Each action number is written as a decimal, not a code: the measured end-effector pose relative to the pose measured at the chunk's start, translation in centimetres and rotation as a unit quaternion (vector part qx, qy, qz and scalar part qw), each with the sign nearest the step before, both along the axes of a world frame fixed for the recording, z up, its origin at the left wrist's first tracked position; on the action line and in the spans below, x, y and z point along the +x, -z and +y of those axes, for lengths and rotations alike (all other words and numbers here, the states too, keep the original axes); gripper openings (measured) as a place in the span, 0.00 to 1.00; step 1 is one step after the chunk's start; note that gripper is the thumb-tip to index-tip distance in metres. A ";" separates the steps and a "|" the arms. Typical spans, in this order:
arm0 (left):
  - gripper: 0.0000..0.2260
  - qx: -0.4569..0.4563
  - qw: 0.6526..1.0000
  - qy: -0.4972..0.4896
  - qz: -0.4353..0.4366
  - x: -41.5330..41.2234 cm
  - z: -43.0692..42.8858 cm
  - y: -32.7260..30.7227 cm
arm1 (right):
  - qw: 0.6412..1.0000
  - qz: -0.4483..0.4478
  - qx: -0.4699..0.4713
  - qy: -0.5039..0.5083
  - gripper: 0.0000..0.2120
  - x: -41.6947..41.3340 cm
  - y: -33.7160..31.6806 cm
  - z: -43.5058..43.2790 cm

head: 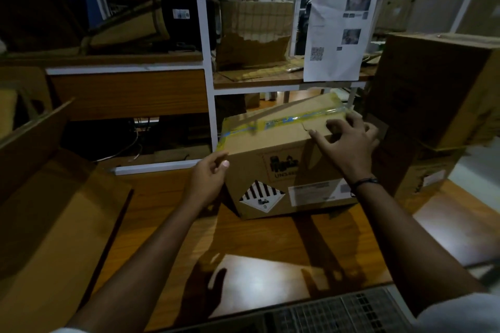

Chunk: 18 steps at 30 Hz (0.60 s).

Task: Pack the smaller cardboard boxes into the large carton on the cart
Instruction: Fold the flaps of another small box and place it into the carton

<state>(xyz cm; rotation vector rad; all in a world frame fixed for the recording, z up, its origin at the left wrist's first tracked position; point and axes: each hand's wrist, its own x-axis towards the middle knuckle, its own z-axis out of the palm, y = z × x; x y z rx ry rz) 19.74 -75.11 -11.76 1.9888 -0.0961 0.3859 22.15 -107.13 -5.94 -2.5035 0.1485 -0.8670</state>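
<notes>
A sealed cardboard box (273, 143) with yellow tape on top and a striped hazard diamond label on its front stands on the wooden table (270, 240). My left hand (209, 180) is at the box's left front corner, thumb and fingers curled against the edge. My right hand (347, 140) lies spread over the top right of the box, fingers apart. A large open carton (54, 230) with raised flaps stands at the left.
Tall cardboard boxes (433, 89) stand stacked right of the box. A white shelf frame (205, 62) with cardboard pieces and a hanging paper sheet (335, 35) rises behind. A metal grid surface (338, 313) lies at the near edge.
</notes>
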 end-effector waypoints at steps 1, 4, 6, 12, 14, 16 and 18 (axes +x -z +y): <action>0.16 0.003 1.000 -0.021 -0.014 -0.4 0.7 -0.1 | 1.000 0.007 0.015 -0.008 0.28 -0.1 0.3 0.5; 0.14 0.018 0.994 -0.092 -0.059 -2.0 3.5 -0.9 | 0.997 0.038 0.036 -0.054 0.27 -1.0 2.5 2.5; 0.13 0.021 0.986 -0.142 -0.083 -3.1 5.7 -1.1 | 0.994 0.034 0.040 -0.094 0.26 -1.6 4.4 4.2; 0.24 -0.007 0.962 -0.258 -0.092 -7.0 11.4 0.5 | 0.976 0.003 0.160 -0.145 0.35 -3.2 9.5 9.1; 0.30 -0.024 0.964 -0.262 -0.041 -7.8 12.8 2.2 | 0.970 0.064 0.182 -0.147 0.41 -3.8 12.0 10.2; 0.34 -0.027 0.968 -0.247 0.026 -8.4 14.0 4.2 | 0.959 0.122 0.189 -0.169 0.43 -4.4 14.5 11.1; 0.33 -0.031 0.972 -0.209 0.105 -8.8 14.5 5.9 | 0.945 0.143 0.219 -0.196 0.39 -5.1 16.5 11.6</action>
